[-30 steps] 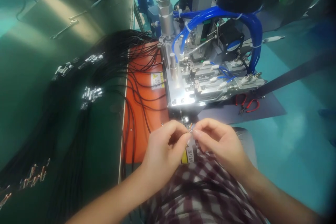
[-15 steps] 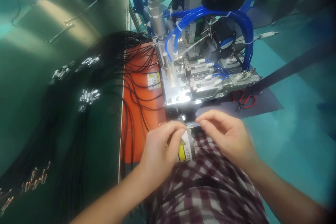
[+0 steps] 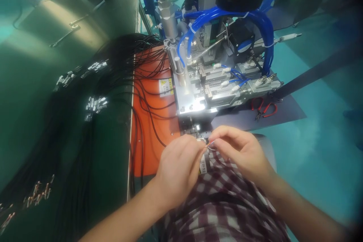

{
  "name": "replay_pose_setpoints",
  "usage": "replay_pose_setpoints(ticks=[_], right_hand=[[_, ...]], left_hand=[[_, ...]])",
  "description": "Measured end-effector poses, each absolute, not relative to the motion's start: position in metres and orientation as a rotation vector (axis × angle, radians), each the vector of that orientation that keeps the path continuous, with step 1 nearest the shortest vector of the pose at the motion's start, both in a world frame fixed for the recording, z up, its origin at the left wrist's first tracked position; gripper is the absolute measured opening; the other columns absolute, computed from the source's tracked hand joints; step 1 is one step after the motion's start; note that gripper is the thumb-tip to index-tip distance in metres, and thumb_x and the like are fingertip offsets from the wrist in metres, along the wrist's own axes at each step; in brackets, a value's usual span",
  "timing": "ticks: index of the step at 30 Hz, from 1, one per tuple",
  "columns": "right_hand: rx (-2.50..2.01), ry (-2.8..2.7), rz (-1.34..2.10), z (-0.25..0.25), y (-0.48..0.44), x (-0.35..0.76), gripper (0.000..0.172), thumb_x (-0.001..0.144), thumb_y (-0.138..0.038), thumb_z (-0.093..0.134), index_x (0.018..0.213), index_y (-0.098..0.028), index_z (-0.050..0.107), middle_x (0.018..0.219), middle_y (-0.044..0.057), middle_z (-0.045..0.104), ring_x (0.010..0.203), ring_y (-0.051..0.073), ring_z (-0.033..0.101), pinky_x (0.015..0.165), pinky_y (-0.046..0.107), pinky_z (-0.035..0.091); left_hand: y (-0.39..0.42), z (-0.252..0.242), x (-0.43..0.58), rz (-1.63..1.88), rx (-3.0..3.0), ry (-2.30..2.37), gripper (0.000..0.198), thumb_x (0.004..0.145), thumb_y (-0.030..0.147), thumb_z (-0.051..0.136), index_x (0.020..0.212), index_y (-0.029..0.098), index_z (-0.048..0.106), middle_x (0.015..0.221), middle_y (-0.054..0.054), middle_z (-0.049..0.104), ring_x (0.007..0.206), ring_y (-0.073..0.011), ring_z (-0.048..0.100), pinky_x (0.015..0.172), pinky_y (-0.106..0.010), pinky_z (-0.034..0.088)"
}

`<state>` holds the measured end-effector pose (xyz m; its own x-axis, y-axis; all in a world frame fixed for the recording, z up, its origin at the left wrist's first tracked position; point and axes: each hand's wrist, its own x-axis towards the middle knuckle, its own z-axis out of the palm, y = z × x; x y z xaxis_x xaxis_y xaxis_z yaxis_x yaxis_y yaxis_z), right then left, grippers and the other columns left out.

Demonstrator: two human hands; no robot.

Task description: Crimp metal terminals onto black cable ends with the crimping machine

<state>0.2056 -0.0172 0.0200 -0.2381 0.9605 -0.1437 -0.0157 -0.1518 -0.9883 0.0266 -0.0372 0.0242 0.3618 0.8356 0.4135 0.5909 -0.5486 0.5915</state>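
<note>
My left hand (image 3: 181, 166) pinches the end of a cable close in front of my lap. Thin coloured wires (image 3: 209, 144), orange, blue and white, stick out from between its thumb and forefinger. My right hand (image 3: 241, 151) meets it from the right, thumb and forefinger closed on the tips of these wires. Most of the cable is hidden behind my left hand. Just beyond the fingers stands the front of a metal machine (image 3: 195, 107) with a bright plate. A white label with black characters (image 3: 203, 164) shows partly below my left hand.
Many black cables (image 3: 113, 53) run from the orange machine base (image 3: 147, 128) over the green table (image 3: 113, 159), several bundles ending in shiny metal tips (image 3: 96, 106). Red-handled pliers (image 3: 263, 110) lie on the grey plate at right. Blue air hoses (image 3: 227, 12) arch over the machine.
My hands have come together; the right one moved left and now pinches the coloured wires. My left hand has turned, covering more of the label.
</note>
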Motion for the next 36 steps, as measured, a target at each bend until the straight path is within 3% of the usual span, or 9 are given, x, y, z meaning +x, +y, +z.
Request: replay_pose_setpoints(ticks=[5,10,14,19,21,29,33,36], right_hand=[[-1.207,-1.227,1.57,0.021,-0.016,0.208,0.013,0.087,-0.029,0.061,0.089,-0.018,0.069,0.073,0.0,0.064,0.051,0.008,0.05,0.048,0.021,0.044],[-1.188,-1.158,1.723,0.023,-0.01,0.204,0.017,0.082,-0.029,0.067,0.072,-0.017,0.065,0.055,-0.006,0.05,0.047,0.006,0.039,0.043,0.019,0.033],[-1.105,-1.033,1.899,0.02,-0.008,0.204,0.021,0.081,-0.034,0.069,0.071,-0.016,0.064,0.052,-0.007,0.045,0.046,0.005,0.034,0.043,0.019,0.028],[-1.118,-1.117,1.793,0.018,-0.009,0.204,0.018,0.082,-0.033,0.069,0.076,-0.017,0.067,0.076,0.001,0.064,0.068,0.012,0.056,0.064,0.024,0.046],[-1.133,-1.159,1.735,0.018,-0.009,0.204,0.018,0.083,-0.033,0.068,0.076,-0.017,0.067,0.078,0.002,0.065,0.073,0.014,0.058,0.069,0.026,0.048],[-1.15,-1.155,1.689,0.022,-0.01,0.198,0.021,0.082,-0.036,0.067,0.072,-0.017,0.064,0.072,0.0,0.062,0.068,0.013,0.056,0.066,0.025,0.048],[-1.184,-1.143,1.653,0.028,-0.014,0.193,0.023,0.084,-0.036,0.065,0.072,-0.017,0.062,0.065,-0.002,0.057,0.06,0.011,0.051,0.058,0.023,0.045],[-1.203,-1.132,1.56,0.031,-0.016,0.189,0.021,0.085,-0.032,0.063,0.071,-0.017,0.059,0.058,-0.005,0.049,0.051,0.008,0.042,0.047,0.02,0.038]], left_hand=[[-0.035,0.021,0.027,0.944,2.371,1.262,0.014,0.088,0.005,0.054,0.092,0.018,0.055,0.076,-0.003,0.06,0.071,-0.0156,0.054,0.065,-0.029,0.044],[-0.035,0.021,0.03,0.95,2.246,1.282,0.01,0.089,0.009,0.054,0.089,0.019,0.056,0.076,-0.002,0.059,0.069,-0.0141,0.054,0.062,-0.027,0.043],[-0.035,0.024,0.033,0.968,2.112,1.324,0.007,0.087,0.012,0.058,0.088,0.019,0.058,0.076,0.0,0.058,0.068,-0.0125,0.052,0.062,-0.026,0.041],[-0.035,0.027,0.037,0.942,2.229,1.424,0.003,0.086,0.018,0.06,0.088,0.019,0.059,0.07,0.001,0.056,0.062,-0.012,0.05,0.056,-0.025,0.038],[-0.034,0.026,0.038,0.939,2.291,1.441,0.002,0.086,0.019,0.06,0.087,0.018,0.059,0.067,0.002,0.055,0.059,-0.0115,0.048,0.054,-0.025,0.036],[-0.032,0.018,0.034,1.053,2.576,1.428,0.005,0.086,0.014,0.06,0.086,0.019,0.06,0.069,0.0,0.063,0.058,-0.0109,0.054,0.055,-0.025,0.04],[-0.033,0.023,0.036,1.161,2.332,1.344,0.017,0.085,0.007,0.058,0.096,0.019,0.061,0.085,-0.004,0.064,0.073,-0.0126,0.059,0.065,-0.024,0.047],[-0.032,0.029,0.039,1.223,1.963,1.332,0.012,0.087,0.009,0.058,0.088,0.019,0.063,0.084,-0.003,0.062,0.079,-0.0134,0.059,0.069,-0.025,0.048]])
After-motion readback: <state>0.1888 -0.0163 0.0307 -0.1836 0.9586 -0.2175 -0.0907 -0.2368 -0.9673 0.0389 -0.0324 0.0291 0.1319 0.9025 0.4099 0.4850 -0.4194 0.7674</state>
